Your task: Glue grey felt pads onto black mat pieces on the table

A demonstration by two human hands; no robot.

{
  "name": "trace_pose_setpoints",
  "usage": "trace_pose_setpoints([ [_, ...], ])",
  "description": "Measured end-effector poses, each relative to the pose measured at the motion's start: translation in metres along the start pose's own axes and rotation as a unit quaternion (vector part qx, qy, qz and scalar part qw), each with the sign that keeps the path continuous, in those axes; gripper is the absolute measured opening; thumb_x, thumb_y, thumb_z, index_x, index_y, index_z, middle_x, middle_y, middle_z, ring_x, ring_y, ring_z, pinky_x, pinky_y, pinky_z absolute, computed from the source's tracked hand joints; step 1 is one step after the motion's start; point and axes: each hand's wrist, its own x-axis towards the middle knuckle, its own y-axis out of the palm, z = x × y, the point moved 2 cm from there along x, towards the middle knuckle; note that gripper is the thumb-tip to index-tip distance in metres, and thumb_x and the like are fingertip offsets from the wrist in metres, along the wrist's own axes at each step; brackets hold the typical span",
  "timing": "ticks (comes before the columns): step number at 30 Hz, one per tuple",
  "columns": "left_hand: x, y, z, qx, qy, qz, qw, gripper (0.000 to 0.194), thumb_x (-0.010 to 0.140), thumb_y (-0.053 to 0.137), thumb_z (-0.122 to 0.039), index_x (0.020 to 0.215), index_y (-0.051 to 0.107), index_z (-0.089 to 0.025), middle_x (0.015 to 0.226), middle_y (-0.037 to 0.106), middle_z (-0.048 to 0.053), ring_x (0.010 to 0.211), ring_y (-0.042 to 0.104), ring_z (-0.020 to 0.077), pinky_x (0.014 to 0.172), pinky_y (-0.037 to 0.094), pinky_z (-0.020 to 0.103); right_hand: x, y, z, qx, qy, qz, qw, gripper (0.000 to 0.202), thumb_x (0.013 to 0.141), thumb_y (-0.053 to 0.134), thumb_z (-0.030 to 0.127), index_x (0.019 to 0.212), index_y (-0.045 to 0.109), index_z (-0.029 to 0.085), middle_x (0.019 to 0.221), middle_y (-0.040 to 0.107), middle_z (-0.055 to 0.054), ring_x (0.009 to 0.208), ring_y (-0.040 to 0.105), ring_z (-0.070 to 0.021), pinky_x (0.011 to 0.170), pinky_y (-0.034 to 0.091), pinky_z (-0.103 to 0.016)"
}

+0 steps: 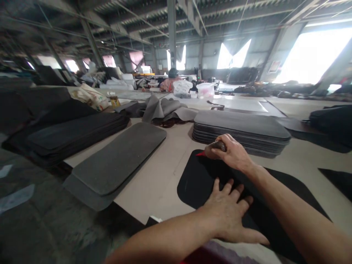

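A black rounded-corner sheet (196,179) lies flat on the table before me. My left hand (227,209) is pressed on it, palm down, with fingers spread. Near the sheet's far left corner, my right hand (233,150) grips a dark-bodied tool with a red pointed tip (201,153), which may be a squeeze bottle. Its tip meets or hovers just over the sheet; I cannot tell which. Just beyond my right hand rises a stack of grey sheets (242,124). To the left, two grey sheets (121,157) overlap near the table's edge.
Dark sheets (79,132) are piled at far left. Crumpled grey material (165,110) lies behind the work area, near a white cloth bag (89,97). A dark bundle (332,124) sits at right. The tabletop (145,190) ends at lower left. Another person (170,82) is farther back.
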Motion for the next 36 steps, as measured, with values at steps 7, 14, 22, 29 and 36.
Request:
trace_pose_setpoints([
  [7,-0.003,-0.003,-0.003,0.017,0.002,-0.003,1.0,0.1,0.082,0.024,-0.088,0.154,0.034,-0.02,0.167,0.015,0.016,0.154,-0.003,0.0395,0.119,-0.004,0.068,-0.034,-0.019,0.026,0.089,0.009,0.068,0.994,0.023,0.088,0.062,0.04,0.104,0.056,0.024,0.098,0.061,-0.002,0.086,0.058,-0.0221,0.074,0.046,-0.035],
  [14,-0.004,0.001,-0.005,0.076,0.028,-0.063,0.995,0.094,0.086,0.048,-0.074,0.159,0.019,-0.023,0.167,0.022,0.008,0.152,0.009,0.0417,0.123,0.013,0.059,-0.056,-0.027,0.056,0.164,-0.056,0.131,0.976,0.02,0.09,0.061,0.037,0.104,0.054,0.024,0.1,0.059,-0.003,0.089,0.058,-0.0217,0.078,0.046,-0.035],
  [22,-0.003,0.003,-0.003,0.045,0.017,-0.043,0.998,0.096,0.085,0.041,-0.08,0.159,0.019,-0.021,0.168,0.018,0.008,0.153,0.008,0.0412,0.122,0.013,0.06,-0.046,-0.028,0.062,0.126,-0.106,0.159,0.973,0.018,0.094,0.061,0.034,0.107,0.052,0.025,0.102,0.056,-0.003,0.089,0.056,-0.021,0.078,0.046,-0.035],
  [29,0.001,0.003,0.001,0.014,0.002,0.0,1.0,0.102,0.08,0.022,-0.09,0.153,0.036,-0.019,0.165,0.022,0.016,0.154,0.005,0.0408,0.119,-0.001,0.069,-0.018,-0.016,0.034,0.011,-0.091,0.076,0.993,0.019,0.09,0.059,0.027,0.108,0.052,0.025,0.105,0.058,-0.005,0.095,0.058,-0.0246,0.079,0.046,-0.037],
  [36,0.002,0.004,0.003,0.006,0.005,-0.002,1.0,0.102,0.08,0.026,-0.089,0.155,0.031,-0.02,0.167,0.017,0.015,0.154,0.0,0.0399,0.118,-0.006,0.071,0.008,0.0,0.005,-0.049,-0.032,0.024,0.998,0.02,0.089,0.062,0.033,0.106,0.054,0.024,0.107,0.059,-0.006,0.097,0.059,-0.0267,0.08,0.047,-0.038],
])
